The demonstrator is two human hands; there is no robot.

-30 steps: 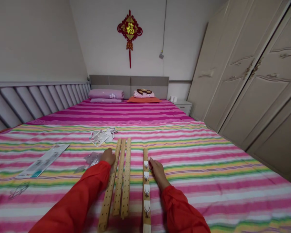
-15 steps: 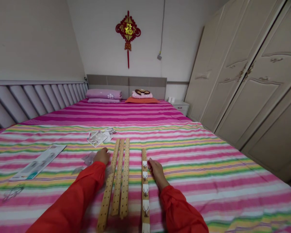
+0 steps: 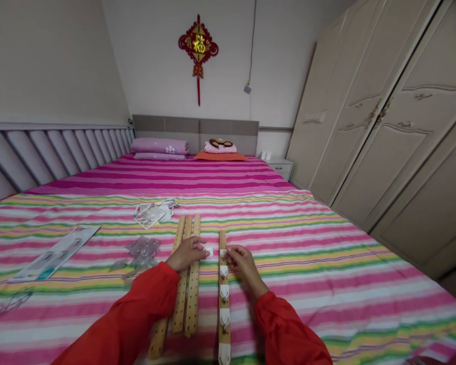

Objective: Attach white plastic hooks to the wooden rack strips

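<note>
Between the fingertips of my left hand (image 3: 188, 252) is a small white hook piece (image 3: 209, 251), held above the bed just right of three perforated wooden strips (image 3: 193, 299). A single wooden strip (image 3: 222, 236) lies to the right, with several white hooks (image 3: 224, 293) in a row along it. My right hand (image 3: 243, 261) is closed beside the far hook on that strip, its thumb and finger together at the hook's edge. Whether those fingers grip anything is too small to tell.
Clear plastic packets (image 3: 142, 253) lie left of the strips, near a hook card (image 3: 59, 253) and a thin looped item (image 3: 15, 300). Farther back are opened wrappers (image 3: 155, 213). Folded bedding (image 3: 160, 147) sits by the headboard; a wardrobe (image 3: 383, 132) stands right.
My left hand has moved right from the plastic packets, over the wooden strips, and now shows a white hook piece. My right hand has shifted slightly left, closer to the far hook.
</note>
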